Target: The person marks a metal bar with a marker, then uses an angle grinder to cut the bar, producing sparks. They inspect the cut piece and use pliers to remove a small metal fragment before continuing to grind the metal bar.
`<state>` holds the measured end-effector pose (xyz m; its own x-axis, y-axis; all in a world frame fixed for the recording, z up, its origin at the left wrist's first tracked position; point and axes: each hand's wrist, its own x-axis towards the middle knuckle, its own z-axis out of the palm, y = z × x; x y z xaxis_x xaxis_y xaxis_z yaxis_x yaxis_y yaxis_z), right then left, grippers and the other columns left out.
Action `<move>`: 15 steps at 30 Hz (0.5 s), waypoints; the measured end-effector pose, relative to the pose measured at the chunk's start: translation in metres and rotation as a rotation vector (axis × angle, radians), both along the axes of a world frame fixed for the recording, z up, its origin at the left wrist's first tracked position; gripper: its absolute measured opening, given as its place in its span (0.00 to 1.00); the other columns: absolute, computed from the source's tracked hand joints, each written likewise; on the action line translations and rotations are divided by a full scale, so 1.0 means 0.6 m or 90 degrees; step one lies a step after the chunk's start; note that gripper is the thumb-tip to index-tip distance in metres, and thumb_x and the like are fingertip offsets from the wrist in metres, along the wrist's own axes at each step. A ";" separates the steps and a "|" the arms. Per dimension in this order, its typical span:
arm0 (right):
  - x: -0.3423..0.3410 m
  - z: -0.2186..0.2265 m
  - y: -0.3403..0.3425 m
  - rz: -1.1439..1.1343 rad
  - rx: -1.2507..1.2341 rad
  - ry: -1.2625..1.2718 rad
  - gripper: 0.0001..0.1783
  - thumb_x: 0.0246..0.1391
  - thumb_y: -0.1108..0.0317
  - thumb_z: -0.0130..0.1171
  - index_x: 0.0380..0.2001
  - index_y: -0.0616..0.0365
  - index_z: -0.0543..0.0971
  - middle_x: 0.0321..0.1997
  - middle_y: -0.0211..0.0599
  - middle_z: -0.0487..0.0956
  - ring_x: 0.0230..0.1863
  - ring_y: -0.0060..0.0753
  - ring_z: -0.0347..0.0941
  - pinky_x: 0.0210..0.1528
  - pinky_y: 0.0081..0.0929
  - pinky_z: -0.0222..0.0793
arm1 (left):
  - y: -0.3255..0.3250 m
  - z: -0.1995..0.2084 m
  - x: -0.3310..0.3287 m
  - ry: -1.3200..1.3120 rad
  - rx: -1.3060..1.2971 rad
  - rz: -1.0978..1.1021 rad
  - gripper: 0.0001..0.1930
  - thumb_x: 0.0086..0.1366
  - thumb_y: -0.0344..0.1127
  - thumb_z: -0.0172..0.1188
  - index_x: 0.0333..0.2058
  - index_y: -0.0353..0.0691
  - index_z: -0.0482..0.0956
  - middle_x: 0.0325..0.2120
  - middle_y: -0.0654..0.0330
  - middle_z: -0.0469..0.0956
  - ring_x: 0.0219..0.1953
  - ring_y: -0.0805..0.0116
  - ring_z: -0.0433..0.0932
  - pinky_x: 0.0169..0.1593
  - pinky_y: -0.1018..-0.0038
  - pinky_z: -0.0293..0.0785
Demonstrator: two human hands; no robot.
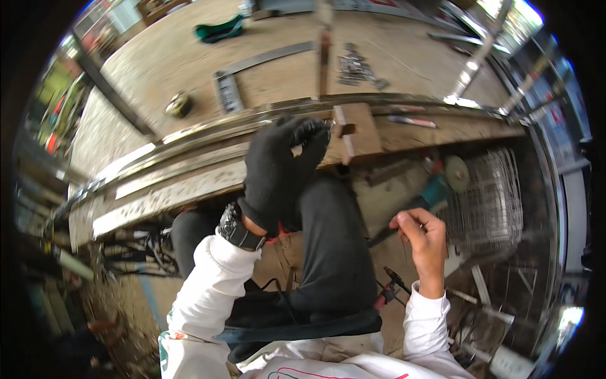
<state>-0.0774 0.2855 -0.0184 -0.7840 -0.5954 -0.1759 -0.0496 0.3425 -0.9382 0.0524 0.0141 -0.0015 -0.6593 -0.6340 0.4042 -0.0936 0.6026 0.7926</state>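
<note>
My left hand [281, 164] wears a black glove and reaches over the work ledge. Its thumb and finger are pinched close to the left side of a wooden block [365, 129]; whatever is between them is too small to make out. The block has a pale strip on its left side and a dark notch. Bare and raised to the right of my knee, my right hand [423, 240] has its fingers curled and the thumb against the index finger. Anything in that pinch cannot be made out. Beyond it is a teal angle grinder [434, 191], below the ledge.
A pen [412, 121] lies right of the block. Across the metal rail are a tape measure [179, 105], a metal square [268, 57], small metal parts [355, 66] and a green object [218, 30]. A wire basket [489, 199] stands right; a whitish strip [170, 199] lies left.
</note>
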 end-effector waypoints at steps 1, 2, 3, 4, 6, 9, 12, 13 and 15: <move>-0.010 -0.004 0.019 -0.048 -0.026 0.010 0.14 0.65 0.61 0.67 0.35 0.64 0.87 0.31 0.31 0.86 0.30 0.13 0.72 0.35 0.18 0.66 | 0.010 0.013 -0.037 0.005 -0.147 0.026 0.11 0.66 0.34 0.71 0.46 0.42 0.89 0.35 0.58 0.86 0.39 0.62 0.85 0.46 0.67 0.79; -0.025 -0.015 0.042 -0.098 -0.008 0.015 0.14 0.65 0.62 0.67 0.35 0.64 0.87 0.30 0.31 0.86 0.29 0.13 0.72 0.34 0.17 0.65 | 0.015 0.010 -0.063 -0.029 -0.268 0.007 0.10 0.65 0.36 0.71 0.45 0.45 0.89 0.37 0.59 0.85 0.42 0.59 0.83 0.48 0.64 0.77; -0.046 -0.028 0.070 -0.144 0.010 0.022 0.14 0.66 0.62 0.66 0.34 0.64 0.87 0.30 0.31 0.86 0.29 0.13 0.71 0.32 0.17 0.64 | 0.020 0.008 -0.087 -0.059 -0.390 -0.007 0.10 0.65 0.39 0.71 0.44 0.47 0.89 0.39 0.60 0.84 0.44 0.57 0.82 0.49 0.61 0.76; -0.060 -0.042 0.092 -0.183 -0.015 0.040 0.14 0.66 0.62 0.66 0.33 0.64 0.86 0.29 0.30 0.86 0.28 0.14 0.71 0.31 0.18 0.63 | 0.028 -0.004 -0.116 -0.114 -0.471 -0.022 0.10 0.65 0.41 0.70 0.44 0.49 0.90 0.40 0.61 0.83 0.46 0.57 0.81 0.50 0.60 0.75; -0.077 -0.065 0.124 -0.269 0.013 0.041 0.13 0.66 0.63 0.66 0.31 0.63 0.85 0.28 0.29 0.85 0.27 0.14 0.71 0.30 0.18 0.63 | 0.044 -0.055 -0.154 -0.227 -0.628 -0.039 0.10 0.65 0.45 0.69 0.43 0.52 0.90 0.44 0.62 0.81 0.50 0.57 0.79 0.52 0.58 0.74; -0.101 -0.117 0.172 -0.350 0.055 0.033 0.14 0.67 0.61 0.65 0.32 0.61 0.84 0.28 0.29 0.84 0.27 0.14 0.71 0.28 0.18 0.63 | 0.059 -0.076 -0.135 -0.160 -0.440 -0.128 0.09 0.66 0.43 0.64 0.41 0.49 0.85 0.40 0.58 0.77 0.48 0.51 0.78 0.55 0.54 0.73; -0.121 -0.187 0.194 -0.400 0.044 0.013 0.16 0.68 0.57 0.66 0.37 0.61 0.84 0.30 0.30 0.83 0.26 0.15 0.71 0.27 0.19 0.64 | 0.055 -0.057 -0.102 -0.151 -0.350 -0.161 0.12 0.65 0.44 0.67 0.44 0.50 0.87 0.45 0.58 0.78 0.49 0.51 0.78 0.56 0.54 0.73; -0.136 -0.201 0.181 -0.406 0.030 0.004 0.17 0.68 0.56 0.66 0.39 0.61 0.84 0.31 0.30 0.83 0.26 0.16 0.71 0.27 0.19 0.65 | 0.051 -0.053 -0.094 -0.149 -0.329 -0.165 0.13 0.65 0.44 0.67 0.46 0.50 0.87 0.46 0.59 0.78 0.49 0.51 0.78 0.56 0.54 0.73; -0.162 -0.205 0.144 -0.428 0.033 -0.078 0.26 0.61 0.48 0.71 0.43 0.65 0.82 0.33 0.32 0.82 0.28 0.19 0.74 0.29 0.22 0.70 | 0.046 -0.049 -0.099 -0.170 -0.316 -0.128 0.12 0.63 0.43 0.72 0.44 0.51 0.92 0.42 0.64 0.82 0.48 0.54 0.80 0.53 0.59 0.75</move>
<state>-0.1745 0.3720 -0.1416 -0.9530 0.0260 -0.3020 0.2952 0.3058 -0.9052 -0.0068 0.0416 -0.0311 -0.8661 -0.2639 0.4245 -0.0961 0.9213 0.3767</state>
